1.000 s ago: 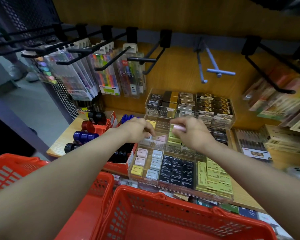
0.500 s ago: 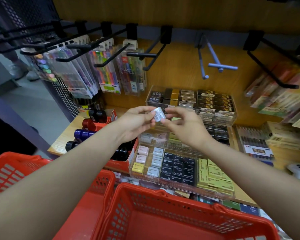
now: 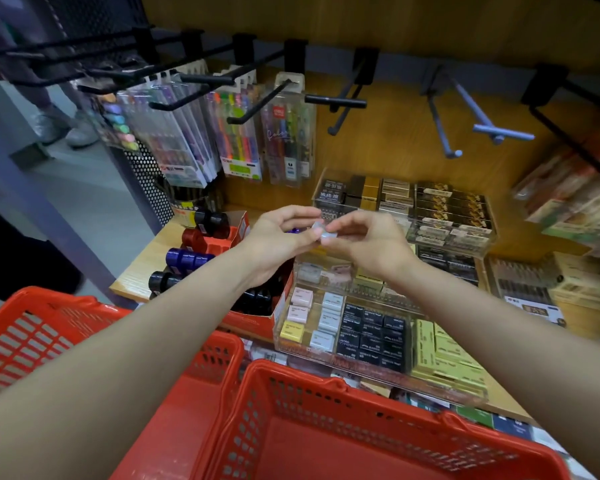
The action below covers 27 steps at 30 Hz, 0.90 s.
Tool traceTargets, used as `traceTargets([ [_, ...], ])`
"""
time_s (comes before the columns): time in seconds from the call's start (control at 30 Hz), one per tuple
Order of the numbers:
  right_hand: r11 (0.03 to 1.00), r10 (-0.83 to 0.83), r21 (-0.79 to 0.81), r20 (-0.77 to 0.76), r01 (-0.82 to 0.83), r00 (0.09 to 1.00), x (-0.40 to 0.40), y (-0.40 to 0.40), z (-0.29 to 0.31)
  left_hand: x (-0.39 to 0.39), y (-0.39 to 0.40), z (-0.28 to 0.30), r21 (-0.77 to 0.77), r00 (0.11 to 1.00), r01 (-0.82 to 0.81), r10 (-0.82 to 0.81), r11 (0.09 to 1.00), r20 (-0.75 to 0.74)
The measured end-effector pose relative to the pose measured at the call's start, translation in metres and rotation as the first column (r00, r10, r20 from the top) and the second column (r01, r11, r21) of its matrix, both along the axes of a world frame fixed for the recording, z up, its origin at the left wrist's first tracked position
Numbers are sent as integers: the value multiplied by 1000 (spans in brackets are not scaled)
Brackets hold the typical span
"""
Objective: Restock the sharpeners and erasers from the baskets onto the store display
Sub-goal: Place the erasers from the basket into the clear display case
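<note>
A small pale eraser [image 3: 323, 233] is held up above the display, pinched between the fingertips of my left hand [image 3: 280, 241] and my right hand [image 3: 368, 241]. Below them a clear tiered display tray [image 3: 343, 362] holds rows of pastel, black and yellow erasers; its upper tier [image 3: 312, 271] holds a few pale pieces. Two red baskets sit nearest me, the right basket [image 3: 326, 386] and the left basket [image 3: 32, 334]; what I can see of their insides shows only red plastic.
A red carton of dark round sharpeners [image 3: 201, 247] stands left of the tray. Clear cases of boxed goods [image 3: 413, 209] sit behind. Pen packs [image 3: 236, 140] hang on black hooks [image 3: 333, 100] overhead. More packs lie at right [image 3: 568, 202]. A person's shoes [image 3: 66, 126] show far left.
Both hands rose from the upper tier of the tray. They now hold a small pale eraser between them, turned so its printed label no longer faces me.
</note>
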State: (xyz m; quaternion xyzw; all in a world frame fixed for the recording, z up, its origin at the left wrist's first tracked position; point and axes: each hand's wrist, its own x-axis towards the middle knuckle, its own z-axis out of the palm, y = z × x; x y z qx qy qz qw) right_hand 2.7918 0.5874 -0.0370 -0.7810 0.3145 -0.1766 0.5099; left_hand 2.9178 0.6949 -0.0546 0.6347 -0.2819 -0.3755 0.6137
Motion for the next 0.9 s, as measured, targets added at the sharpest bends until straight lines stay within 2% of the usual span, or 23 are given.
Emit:
traceTargets([
  [0.07,990,-29,-144,-162,6,986,5,-4,-1,7,4,-6,143,947,-59,10,988,322],
  [0.13,951,-48,-304,-309,-51,950,12,-3,-5,11,10,-13,305,849,-89,-88,948,522],
  [0.2,915,-18,-376,-393,-143,919,21,0,-9,12,16,-21,388,814,-65,-176,920,554],
  [0.3,899,-2,-380,-500,-217,866,37,5,-16,10,22,-27,378,780,-55,-197,924,594],
  [0.4,906,19,-342,-557,-251,831,44,1,-18,9,22,-31,348,742,-82,-176,934,647],
  [0.53,898,135,-258,-610,-357,781,37,-4,-10,10,18,-34,356,718,-125,-163,926,677],
  [0.6,889,118,-303,-575,-344,810,25,-9,2,7,16,-32,338,606,-127,-196,933,771],
  [0.7,892,-4,-406,-443,-196,897,-3,-29,14,-3,10,-22,340,400,-2,-311,941,862],
  [0.77,900,-34,-398,-476,-181,879,-24,-36,14,-8,3,-17,487,320,59,-479,871,817],
  [0.83,898,-57,-395,-544,-195,837,-37,-37,7,-9,-4,-15,635,253,35,-621,772,741],
  [0.9,891,-73,-416,-528,-183,846,-41,-35,2,-8,-6,-14,711,183,2,-699,704,692],
])
